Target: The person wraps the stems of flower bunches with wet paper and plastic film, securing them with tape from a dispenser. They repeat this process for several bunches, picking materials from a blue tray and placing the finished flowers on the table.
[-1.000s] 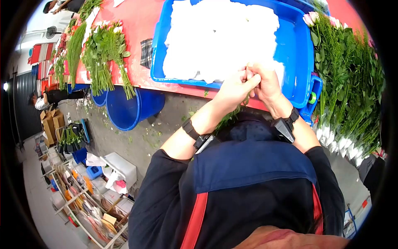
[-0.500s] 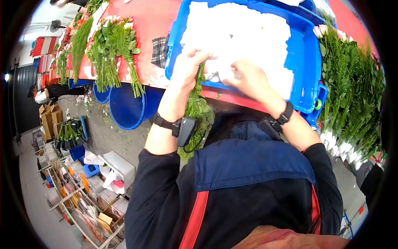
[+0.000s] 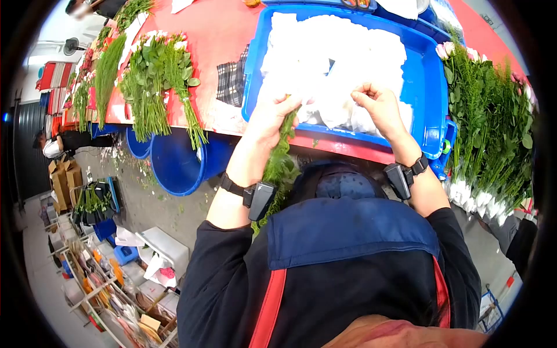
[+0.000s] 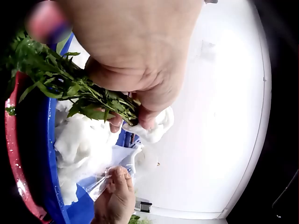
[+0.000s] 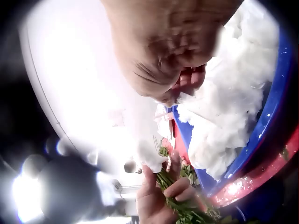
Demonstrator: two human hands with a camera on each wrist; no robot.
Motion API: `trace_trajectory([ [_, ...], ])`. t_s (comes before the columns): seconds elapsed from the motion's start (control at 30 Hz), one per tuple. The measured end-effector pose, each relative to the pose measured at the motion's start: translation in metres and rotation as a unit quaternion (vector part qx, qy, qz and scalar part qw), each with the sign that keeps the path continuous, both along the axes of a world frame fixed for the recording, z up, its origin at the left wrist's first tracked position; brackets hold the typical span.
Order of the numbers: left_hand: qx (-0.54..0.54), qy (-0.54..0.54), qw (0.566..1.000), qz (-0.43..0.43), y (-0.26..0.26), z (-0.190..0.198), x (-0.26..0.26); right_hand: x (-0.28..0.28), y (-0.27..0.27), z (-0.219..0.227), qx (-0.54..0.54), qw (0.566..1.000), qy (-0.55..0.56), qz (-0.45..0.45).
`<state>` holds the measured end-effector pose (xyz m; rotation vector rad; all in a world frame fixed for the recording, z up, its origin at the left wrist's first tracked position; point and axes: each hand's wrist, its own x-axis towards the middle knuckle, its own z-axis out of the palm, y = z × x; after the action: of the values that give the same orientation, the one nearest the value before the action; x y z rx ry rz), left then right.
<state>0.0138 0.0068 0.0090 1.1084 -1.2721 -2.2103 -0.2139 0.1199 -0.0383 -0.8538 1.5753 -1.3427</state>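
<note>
My left hand (image 3: 271, 120) grips a bunch of leafy green stems (image 3: 281, 159) over the front left corner of a blue tray (image 3: 428, 75). In the left wrist view a white wad (image 4: 161, 126) sits at the cut stem ends, close by the thumb. White cotton-like pieces (image 3: 360, 49) fill most of the tray. Over the tray's front, my right hand (image 3: 380, 110) has thumb and fingertips together. The left wrist view shows it pinching a clear plastic bag (image 4: 96, 185). Foliage hangs down beside the left forearm.
Bunches of flowers with long stems (image 3: 154, 87) lie on the red table (image 3: 220, 29) at left. More bunches (image 3: 487, 127) with white-wrapped ends stand right of the tray. A checked cloth (image 3: 232, 78) lies beside the tray. Blue buckets (image 3: 180, 165) stand below the table's edge.
The hands were together at the tray's front, then parted; the left moved left with the stems. The right hand reached over the white pieces and now pinches the plastic bag, farther right.
</note>
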Motion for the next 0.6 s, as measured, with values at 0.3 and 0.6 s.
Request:
trace_trajectory([
  [0.3,0.052,0.002,0.995,-0.086,0.006,-0.015,-0.013,0.03,-0.001,0.025,-0.037,0.965,-0.251,0.061],
  [0.6,-0.244,-0.105,0.952,-0.153,0.032,-0.005,-0.03,-0.013,-0.039,0.058,0.164,0.974,0.054,0.146],
])
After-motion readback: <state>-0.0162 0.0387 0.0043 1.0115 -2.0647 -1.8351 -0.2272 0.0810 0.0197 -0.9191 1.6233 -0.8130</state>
